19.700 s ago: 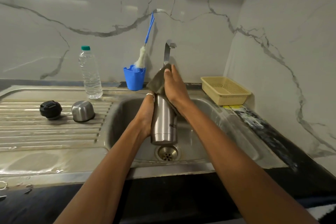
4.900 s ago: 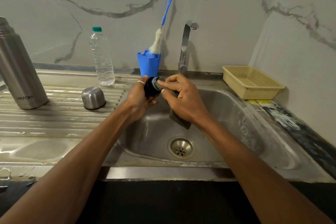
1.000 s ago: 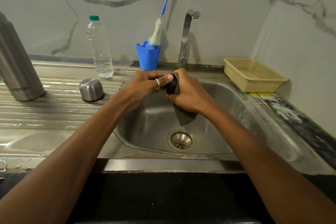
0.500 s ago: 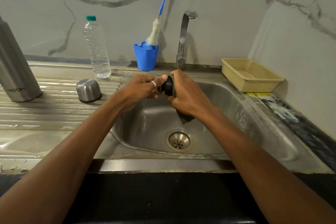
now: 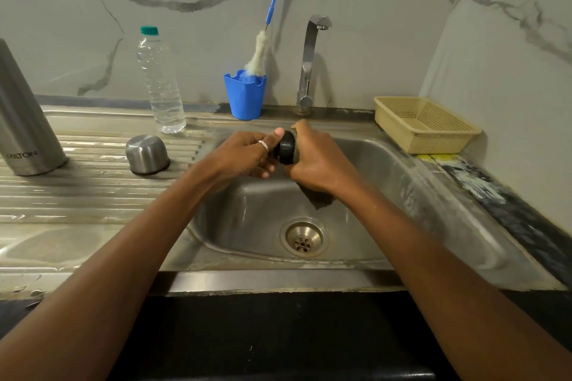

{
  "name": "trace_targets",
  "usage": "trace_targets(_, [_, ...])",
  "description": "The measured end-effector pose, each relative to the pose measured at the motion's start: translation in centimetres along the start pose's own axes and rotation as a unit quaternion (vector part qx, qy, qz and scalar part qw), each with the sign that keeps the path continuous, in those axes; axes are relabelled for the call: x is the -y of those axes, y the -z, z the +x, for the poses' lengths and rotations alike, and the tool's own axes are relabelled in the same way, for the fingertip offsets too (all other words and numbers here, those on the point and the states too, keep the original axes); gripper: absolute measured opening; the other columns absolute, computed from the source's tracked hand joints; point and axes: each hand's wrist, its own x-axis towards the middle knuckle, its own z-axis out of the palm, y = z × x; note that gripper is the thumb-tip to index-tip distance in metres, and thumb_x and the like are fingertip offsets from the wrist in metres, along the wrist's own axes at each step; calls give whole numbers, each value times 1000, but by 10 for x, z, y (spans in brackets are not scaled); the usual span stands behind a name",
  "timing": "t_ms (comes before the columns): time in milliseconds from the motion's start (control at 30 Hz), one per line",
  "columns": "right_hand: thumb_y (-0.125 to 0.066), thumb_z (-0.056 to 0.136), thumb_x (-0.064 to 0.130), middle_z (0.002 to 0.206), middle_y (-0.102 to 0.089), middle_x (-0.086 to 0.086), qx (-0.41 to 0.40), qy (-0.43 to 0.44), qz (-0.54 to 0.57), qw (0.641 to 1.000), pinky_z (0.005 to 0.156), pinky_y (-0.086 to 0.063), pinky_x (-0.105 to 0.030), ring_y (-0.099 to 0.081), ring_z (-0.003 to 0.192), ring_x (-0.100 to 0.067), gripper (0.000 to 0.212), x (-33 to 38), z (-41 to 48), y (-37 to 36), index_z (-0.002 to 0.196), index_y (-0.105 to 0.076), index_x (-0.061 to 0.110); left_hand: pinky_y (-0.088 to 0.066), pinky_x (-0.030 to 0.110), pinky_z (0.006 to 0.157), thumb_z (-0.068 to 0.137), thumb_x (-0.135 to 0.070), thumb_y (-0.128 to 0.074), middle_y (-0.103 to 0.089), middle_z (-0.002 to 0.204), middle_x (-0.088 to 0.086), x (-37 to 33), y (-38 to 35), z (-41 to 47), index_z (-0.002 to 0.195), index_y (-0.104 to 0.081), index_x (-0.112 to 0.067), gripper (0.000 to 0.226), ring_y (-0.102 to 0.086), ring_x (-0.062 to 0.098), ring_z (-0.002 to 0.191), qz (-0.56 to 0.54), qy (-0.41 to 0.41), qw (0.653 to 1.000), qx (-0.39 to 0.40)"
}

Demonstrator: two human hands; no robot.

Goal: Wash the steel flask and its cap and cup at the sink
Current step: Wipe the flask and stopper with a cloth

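Over the sink basin [image 5: 387,170] my left hand [image 5: 244,155] grips the black flask cap [image 5: 286,148] from the left. My right hand [image 5: 318,161] holds a dark scrub cloth [image 5: 318,199] wrapped against the cap's right side; a corner of the cloth hangs below the hand. The steel flask [image 5: 23,120] stands upright on the drainboard at the far left, its top cut off by the frame. The steel cup [image 5: 147,154] sits upside down on the drainboard to the right of the flask.
A clear water bottle [image 5: 161,80] and a blue holder [image 5: 245,93] with a bottle brush [image 5: 263,40] stand at the back. The tap [image 5: 311,62] runs no water. A yellow basket [image 5: 424,124] sits at the right. The drain [image 5: 305,237] is below my hands.
Both hands stay together over the basin, turning slightly around the cap over the last second. Earlier, the flask was scrubbed in the basin and now stands on the drainboard.
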Motion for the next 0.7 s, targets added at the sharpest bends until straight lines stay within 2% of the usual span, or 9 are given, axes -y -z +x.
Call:
trace_targets(67, [-77,78,17,96,-62,-5,19,-10,24,999,76,-59,-43,-63,83,-19,49,2,0,-1,116,-46,13,-51,15,60,98,-47,-57,-69,80,2,2,2,0,98,-72,-11,39,-63,7,70,3,-22,1000,0])
trace_targets(133, [-81,75,18,97,-67,-11,80,-61,124,987,80,-61,-47,-66,85,-20,46,2,0,4,113,-57,9,-53,16,64,97,-38,-61,-73,91,0,4,6,-1,107,-72,-16,27,-66,6,79,3,-50,998,23])
trace_targets(200, [-84,73,14,102,-74,-16,147,-113,287,940,86,-59,-48,-71,88,-22,40,-2,-2,11,110,-69,8,-58,22,73,96,-27,-66,-74,101,-1,6,7,-2,116,-70,-18,22,-69,8,87,-23,-70,996,57])
trace_targets(267, [-87,72,13,105,-76,-14,170,-128,352,912,89,-59,-45,-73,96,-25,40,-5,-3,16,110,-73,11,-60,26,79,94,-18,-68,-75,107,0,3,5,-3,120,-68,-19,26,-71,11,95,-54,-77,993,76])
trace_targets(333, [-87,72,17,99,-76,-9,146,-120,313,931,84,-61,-41,-73,91,-22,39,-7,0,18,108,-71,14,-58,22,74,96,-20,-67,-74,107,-3,0,1,-4,125,-66,-21,29,-71,7,95,-42,-82,994,64])
trace_targets(400, [-85,73,26,93,-70,-5,87,-101,183,974,74,-59,-38,-67,83,-17,44,-6,3,16,109,-62,14,-53,16,64,99,-34,-61,-72,100,-10,-3,-3,-5,126,-65,-23,29,-69,-1,87,16,-78,997,23])
trace_targets(467, [-81,78,29,92,-61,-2,16,-62,47,997,70,-56,-36,-61,80,-15,49,-4,4,10,113,-51,14,-51,17,59,100,-50,-52,-70,92,-8,-4,-6,-5,112,-67,-21,35,-68,3,83,61,-52,997,-12])
trace_targets(533, [-77,82,23,94,-60,-3,-25,-19,3,1000,72,-58,-40,-61,80,-17,48,-1,2,6,115,-45,13,-51,20,57,100,-57,-46,-69,87,-2,-5,-8,-5,96,-66,-17,45,-67,6,76,60,-24,998,-16])
trace_targets(700, [-76,83,17,107,-59,-13,-57,55,-73,994,74,-59,-49,-65,88,-31,52,-1,0,-3,120,-40,13,-44,24,59,97,-65,-44,-63,75,-1,-5,-10,-1,83,-65,-17,55,-56,9,69,23,13,999,-31])
